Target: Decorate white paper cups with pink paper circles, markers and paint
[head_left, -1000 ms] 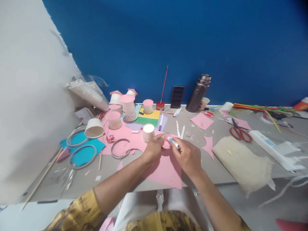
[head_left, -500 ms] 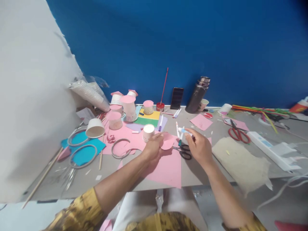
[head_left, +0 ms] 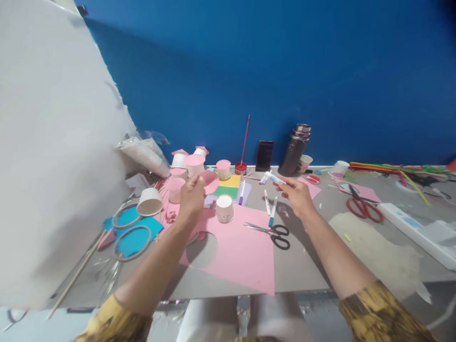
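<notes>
My left hand (head_left: 193, 195) is closed on the edge of a pink paper disc (head_left: 209, 182), lifted and tilted near the pink-topped cups. To the right, my right hand (head_left: 296, 194) pinches a small white tube with a blue label (head_left: 275, 178) above the table. Between the hands a white paper cup (head_left: 224, 209) stands upside down, with small coloured marks round its side. Below it lies a pink paper sheet (head_left: 245, 256) with a round hole cut out. Black-handled scissors (head_left: 269, 230) rest on its right edge, below two markers (head_left: 270, 209).
Several pink-topped cups (head_left: 194, 160) stand at back left, near stacked cups (head_left: 144, 154). Grey rings (head_left: 132, 242) lie on blue paper. A dark flask (head_left: 294, 151) and a phone (head_left: 264, 156) stand against the wall. Red-handled scissors (head_left: 364, 209) and a power strip (head_left: 415, 232) lie right.
My left hand has lifted the pink disc and carried it left and away from me. My right hand has moved right and up with the tube, baring the black-handled scissors.
</notes>
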`<act>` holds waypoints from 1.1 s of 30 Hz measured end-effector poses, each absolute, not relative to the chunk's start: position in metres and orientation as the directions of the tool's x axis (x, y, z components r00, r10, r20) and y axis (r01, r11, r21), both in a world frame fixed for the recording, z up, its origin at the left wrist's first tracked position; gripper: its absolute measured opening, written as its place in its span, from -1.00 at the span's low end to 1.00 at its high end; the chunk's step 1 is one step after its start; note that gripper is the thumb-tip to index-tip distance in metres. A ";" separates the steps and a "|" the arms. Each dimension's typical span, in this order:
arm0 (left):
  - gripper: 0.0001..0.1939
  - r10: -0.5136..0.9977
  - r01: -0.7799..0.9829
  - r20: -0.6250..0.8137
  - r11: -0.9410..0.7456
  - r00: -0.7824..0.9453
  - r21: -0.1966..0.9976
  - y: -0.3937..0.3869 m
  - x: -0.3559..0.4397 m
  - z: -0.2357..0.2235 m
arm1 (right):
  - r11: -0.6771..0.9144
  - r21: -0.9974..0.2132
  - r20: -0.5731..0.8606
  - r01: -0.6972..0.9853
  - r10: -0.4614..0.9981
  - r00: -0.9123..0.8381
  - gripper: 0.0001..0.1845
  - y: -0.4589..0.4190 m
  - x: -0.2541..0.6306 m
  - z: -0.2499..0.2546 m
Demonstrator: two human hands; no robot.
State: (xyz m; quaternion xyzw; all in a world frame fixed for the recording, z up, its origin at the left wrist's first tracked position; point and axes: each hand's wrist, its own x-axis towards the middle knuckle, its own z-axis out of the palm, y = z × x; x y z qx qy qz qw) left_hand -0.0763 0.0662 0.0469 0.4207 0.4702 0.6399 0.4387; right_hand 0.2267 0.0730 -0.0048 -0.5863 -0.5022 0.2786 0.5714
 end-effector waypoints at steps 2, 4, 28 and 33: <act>-0.79 0.903 0.127 0.355 -0.334 -0.242 0.934 0.071 -0.072 0.037 | 0.161 -0.944 0.258 0.288 0.903 0.343 -0.44 0.076 0.222 -0.012; -0.73 0.841 0.273 0.522 -0.474 -0.141 0.837 0.072 -0.065 0.028 | 0.161 -0.930 0.275 0.329 0.901 0.336 -0.49 0.076 0.219 -0.020; -0.62 0.749 0.544 0.524 -0.658 0.405 0.521 0.052 -0.085 -0.010 | 0.092 -0.797 0.338 0.598 0.887 0.314 -0.61 0.080 0.230 -0.046; -0.60 0.760 0.539 0.507 -0.647 0.406 0.540 0.056 -0.082 -0.013 | 0.004 -0.792 0.290 0.611 0.883 0.370 -0.58 0.081 0.232 -0.045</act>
